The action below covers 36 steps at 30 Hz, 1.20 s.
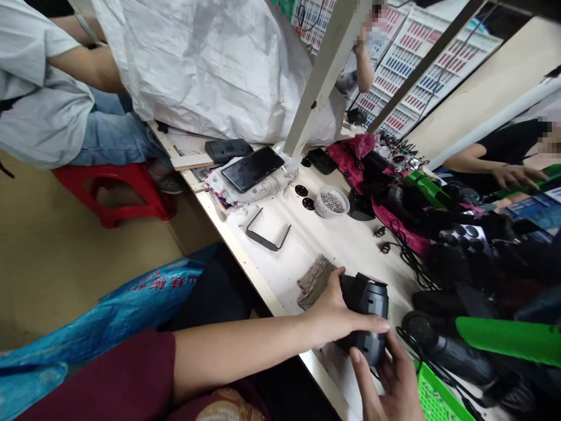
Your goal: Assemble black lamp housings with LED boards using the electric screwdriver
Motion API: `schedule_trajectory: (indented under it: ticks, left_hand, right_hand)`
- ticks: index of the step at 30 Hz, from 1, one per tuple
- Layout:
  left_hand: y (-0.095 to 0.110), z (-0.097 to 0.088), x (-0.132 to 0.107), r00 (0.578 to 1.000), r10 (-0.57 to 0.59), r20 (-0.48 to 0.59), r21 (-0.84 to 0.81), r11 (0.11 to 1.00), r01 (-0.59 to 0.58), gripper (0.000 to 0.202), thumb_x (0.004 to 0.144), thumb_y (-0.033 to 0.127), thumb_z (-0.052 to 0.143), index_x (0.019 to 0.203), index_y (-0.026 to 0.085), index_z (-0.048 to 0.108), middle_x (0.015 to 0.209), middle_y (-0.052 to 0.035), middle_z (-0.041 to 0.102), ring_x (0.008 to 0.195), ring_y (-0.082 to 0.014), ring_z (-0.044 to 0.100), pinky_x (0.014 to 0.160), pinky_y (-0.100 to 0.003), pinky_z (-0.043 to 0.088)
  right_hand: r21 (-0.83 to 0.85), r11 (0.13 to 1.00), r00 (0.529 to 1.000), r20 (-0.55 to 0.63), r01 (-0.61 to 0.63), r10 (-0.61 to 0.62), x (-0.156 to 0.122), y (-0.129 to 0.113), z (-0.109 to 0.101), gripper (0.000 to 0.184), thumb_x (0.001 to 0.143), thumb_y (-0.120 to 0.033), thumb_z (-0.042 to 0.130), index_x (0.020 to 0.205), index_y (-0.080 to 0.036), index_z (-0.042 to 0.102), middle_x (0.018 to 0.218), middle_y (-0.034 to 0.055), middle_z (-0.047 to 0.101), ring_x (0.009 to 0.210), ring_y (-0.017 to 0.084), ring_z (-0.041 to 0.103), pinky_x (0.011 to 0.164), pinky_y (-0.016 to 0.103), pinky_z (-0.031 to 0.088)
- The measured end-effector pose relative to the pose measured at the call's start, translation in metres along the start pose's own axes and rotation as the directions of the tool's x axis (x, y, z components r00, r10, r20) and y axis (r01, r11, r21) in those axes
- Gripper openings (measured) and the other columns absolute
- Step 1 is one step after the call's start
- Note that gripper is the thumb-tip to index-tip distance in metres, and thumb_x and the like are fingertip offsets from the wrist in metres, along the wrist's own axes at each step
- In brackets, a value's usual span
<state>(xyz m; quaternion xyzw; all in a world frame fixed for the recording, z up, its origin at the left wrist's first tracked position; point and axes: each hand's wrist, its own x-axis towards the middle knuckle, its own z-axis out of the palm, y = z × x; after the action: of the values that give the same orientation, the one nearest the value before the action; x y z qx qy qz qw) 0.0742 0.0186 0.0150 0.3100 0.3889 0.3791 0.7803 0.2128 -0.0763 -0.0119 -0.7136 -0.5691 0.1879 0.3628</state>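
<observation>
A black barrel-shaped device (pixel 376 304), with a flat bracket-like piece at its top, is tilted over the near side of the bench. Wrapped over its left side is my left hand (pixel 331 313), the thumb lying across the barrel. My right hand (pixel 390 383) grips the lower end, thumb and fingers on either side. Under and beside my left hand lies a folded grey-brown cloth (pixel 318 280). Farther left on the bench sits a thin black U-shaped bracket (pixel 266 240). Part of the device is hidden by my hands.
A bowl of small metal screws (pixel 332 202), black discs (pixel 307 203) and a phone (pixel 253 169) lie farther back. Cables, black devices and a green basket (pixel 438 397) crowd the right. A metal post (pixel 322 76) rises from the bench. Other people sit around it.
</observation>
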Motion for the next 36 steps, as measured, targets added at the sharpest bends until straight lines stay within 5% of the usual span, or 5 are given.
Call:
schedule_trajectory:
  ticks: [9, 21, 25, 30, 36]
  left_hand:
    - [0.002, 0.008, 0.004, 0.997, -0.039, -0.066, -0.146, 0.989, 0.029, 0.095, 0.054, 0.015, 0.081, 0.136, 0.022, 0.034, 0.114, -0.0106, 0.06, 0.106, -0.0279, 0.059, 0.09, -0.042, 0.046]
    - [-0.005, 0.015, -0.004, 0.976, 0.152, -0.159, -0.008, 0.988, -0.155, 0.097, 0.057, 0.025, 0.085, 0.138, 0.023, 0.031, 0.124, -0.0116, 0.057, 0.113, -0.0275, 0.057, 0.097, -0.04, 0.044]
    - [0.005, 0.007, -0.001, 0.983, 0.022, -0.183, -0.134, 0.99, -0.047, 0.063, 0.065, 0.028, 0.078, 0.121, 0.019, 0.05, 0.109, -0.0107, 0.065, 0.101, -0.0282, 0.063, 0.084, -0.04, 0.053]
    - [0.015, 0.002, 0.004, 0.98, -0.11, -0.164, -0.206, 0.976, 0.075, 0.043, 0.07, 0.03, 0.073, 0.109, 0.015, 0.059, 0.098, -0.0104, 0.07, 0.089, -0.0254, 0.068, 0.076, -0.037, 0.056]
    - [0.014, 0.004, 0.002, 0.971, -0.141, -0.192, -0.224, 0.97, 0.096, 0.04, 0.071, 0.027, 0.072, 0.108, 0.017, 0.06, 0.098, -0.0087, 0.071, 0.089, -0.0246, 0.069, 0.079, -0.037, 0.057]
  right_hand:
    - [-0.51, 0.828, 0.946, -0.08, 0.232, -0.314, -0.007, -0.036, 0.024, 0.085, 0.086, -0.056, 0.05, 0.144, -0.001, 0.022, 0.133, 0.0354, 0.044, 0.119, 0.045, 0.051, 0.082, 0.056, 0.051]
    - [-0.45, 0.873, 0.951, -0.139, 0.188, -0.276, -0.007, -0.031, 0.03, 0.078, 0.087, -0.046, 0.053, 0.147, -0.01, 0.017, 0.134, 0.0279, 0.048, 0.121, 0.038, 0.052, 0.084, 0.052, 0.052]
    - [-0.438, 0.843, 0.92, -0.083, 0.311, -0.383, -0.004, -0.039, 0.009, 0.07, 0.089, -0.039, 0.054, 0.145, -0.013, 0.02, 0.137, 0.0206, 0.049, 0.128, 0.031, 0.047, 0.104, 0.054, 0.037]
    - [-0.447, 0.863, 0.936, -0.136, 0.234, -0.324, 0.0, -0.038, -0.015, 0.017, 0.092, -0.035, 0.051, 0.1, -0.022, 0.058, 0.091, 0.0039, 0.067, 0.089, 0.02, 0.063, 0.107, 0.051, 0.029]
    - [-0.5, 0.839, 0.919, -0.187, 0.215, -0.347, 0.002, -0.033, -0.005, 0.018, 0.09, -0.022, 0.051, 0.073, -0.022, 0.057, 0.07, -0.0019, 0.061, 0.072, 0.015, 0.056, 0.096, 0.039, 0.037]
